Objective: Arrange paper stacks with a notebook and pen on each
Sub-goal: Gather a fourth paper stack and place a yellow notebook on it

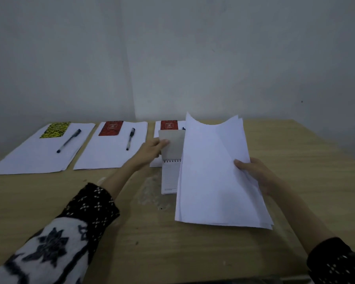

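My right hand (252, 171) grips a loose stack of white paper (213, 173), tilted up off the wooden table (131, 242). My left hand (152, 149) holds the grey cover of an open spiral notebook (170, 171); its lined page hangs down. Along the back lie three paper stacks. The left stack (39, 156) carries a yellow patterned notebook (54, 130) and a pen (68, 141). The middle stack (111, 152) carries a red notebook (110, 128) and a pen (130, 138). The third stack (155, 162) is mostly hidden, with a red notebook (168, 125) and a pen tip showing.
A grey wall (172, 58) rises directly behind the table. Bare wood shows to the right of the held paper (305, 152) and along the near edge. A scuffed pale patch (152, 191) marks the table's middle.
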